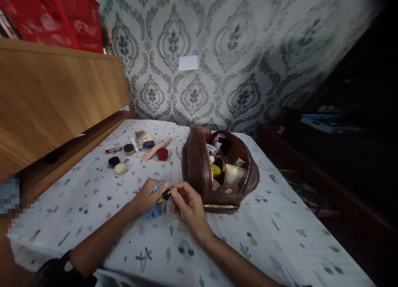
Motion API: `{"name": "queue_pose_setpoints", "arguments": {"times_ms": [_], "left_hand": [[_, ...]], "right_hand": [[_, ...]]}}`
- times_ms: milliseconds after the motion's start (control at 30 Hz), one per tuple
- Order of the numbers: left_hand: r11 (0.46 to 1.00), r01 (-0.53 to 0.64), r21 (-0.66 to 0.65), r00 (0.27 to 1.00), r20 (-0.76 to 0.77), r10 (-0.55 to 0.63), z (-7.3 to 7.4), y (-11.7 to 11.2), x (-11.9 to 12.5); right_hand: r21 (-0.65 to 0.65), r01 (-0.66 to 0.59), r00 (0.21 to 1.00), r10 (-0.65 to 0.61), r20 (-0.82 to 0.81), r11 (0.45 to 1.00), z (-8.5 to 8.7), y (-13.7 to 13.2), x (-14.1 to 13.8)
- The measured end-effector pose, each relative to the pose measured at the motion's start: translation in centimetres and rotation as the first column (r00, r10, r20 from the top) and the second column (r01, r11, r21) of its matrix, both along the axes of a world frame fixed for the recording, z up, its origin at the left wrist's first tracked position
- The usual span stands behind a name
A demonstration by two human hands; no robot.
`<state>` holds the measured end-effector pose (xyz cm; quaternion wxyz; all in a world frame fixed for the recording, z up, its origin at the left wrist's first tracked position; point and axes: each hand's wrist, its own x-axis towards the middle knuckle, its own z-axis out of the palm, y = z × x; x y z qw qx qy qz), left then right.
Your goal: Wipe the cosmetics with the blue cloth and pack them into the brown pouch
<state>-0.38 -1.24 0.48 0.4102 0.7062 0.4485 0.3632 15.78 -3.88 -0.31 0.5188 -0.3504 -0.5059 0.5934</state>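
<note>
My left hand (146, 196) is closed around a light blue cloth (153, 212), part of which hangs below the fingers. A small black-and-gold item (166, 194) sits between my two hands; its kind is too small to make out. The fingertips of my right hand (189, 206) pinch its gold end. Just to the right stands an open brown makeup bag (195, 165) with its zip apart. Inside it are a cream tube (235, 175), a yellow round item (216, 170) and several other cosmetics, partly hidden by the bag's walls.
Left of the bag lie a beige tube (157, 149), a red round container (162, 154), a blue-based jar (148, 141), a green round pot (128, 149) and a black one (114, 162). A wooden cabinet (62, 84) with a red basket (71, 22) borders the patterned cloth.
</note>
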Motion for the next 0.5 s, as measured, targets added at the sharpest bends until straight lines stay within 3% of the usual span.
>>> {"name": "queue_pose_setpoints", "arguments": {"times_ms": [133,300,500], "left_hand": [[0.982,-0.149,-0.119,0.988,0.031,0.153,-0.5,0.6,0.0],[0.926,-0.019,-0.377,0.997,0.067,0.048,-0.9,1.2,-0.4],[0.935,-0.174,-0.308,0.94,0.232,0.251,-0.5,1.3,0.2]], "right_hand": [[0.023,0.023,1.0,-0.023,-0.005,0.999,0.2,-0.3,0.1],[0.068,0.008,0.997,-0.013,0.079,0.998,0.1,-0.8,0.2],[0.236,0.004,0.981,-0.049,0.186,0.972,0.7,-1.1,0.7]]}}
